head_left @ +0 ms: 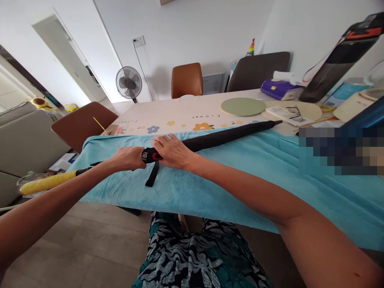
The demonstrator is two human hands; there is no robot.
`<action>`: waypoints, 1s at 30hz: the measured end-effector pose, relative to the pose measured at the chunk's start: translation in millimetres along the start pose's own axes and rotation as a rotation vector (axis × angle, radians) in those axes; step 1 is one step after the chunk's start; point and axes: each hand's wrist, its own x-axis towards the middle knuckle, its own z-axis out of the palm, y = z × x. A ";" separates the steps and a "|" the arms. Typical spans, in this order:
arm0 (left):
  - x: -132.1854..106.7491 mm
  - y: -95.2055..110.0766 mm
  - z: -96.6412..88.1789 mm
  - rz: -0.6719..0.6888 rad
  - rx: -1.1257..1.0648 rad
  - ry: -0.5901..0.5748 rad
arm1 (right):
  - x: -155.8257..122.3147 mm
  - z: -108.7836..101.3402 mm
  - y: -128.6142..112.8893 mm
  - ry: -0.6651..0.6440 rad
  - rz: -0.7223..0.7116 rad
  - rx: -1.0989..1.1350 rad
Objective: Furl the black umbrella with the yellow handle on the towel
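A long black folded umbrella (228, 136) lies across a turquoise towel (210, 180) spread over the near edge of the table. Its yellow handle (48, 183) sticks out past the towel's left end. My left hand (127, 157) grips the umbrella near the handle end. Just to the right of it, my right hand (172, 151) presses on the rolled canopy, fingers at the closing band. The black strap (152, 175) of that band hangs loose over the towel toward me.
The table (180, 114) has a flower-print cover, with a green round mat (243, 106), papers with glasses (289, 114) and a purple box (280, 89) at the right. Brown chairs (81, 124) stand left and behind. A fan (129, 83) stands by the wall, a sofa (21, 140) on the left.
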 end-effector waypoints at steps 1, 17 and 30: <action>1.7 -1.0 1.1 0.000 -0.045 -0.048 | -5.5 -5.1 -3.6 0.020 -0.012 0.039; -1.5 5.4 -32.9 -0.021 -0.534 -0.456 | -12.9 33.4 -50.1 -0.159 0.935 1.743; 0.1 9.7 -41.8 -0.045 -0.628 -0.580 | -7.9 39.8 -44.0 -0.349 0.928 1.905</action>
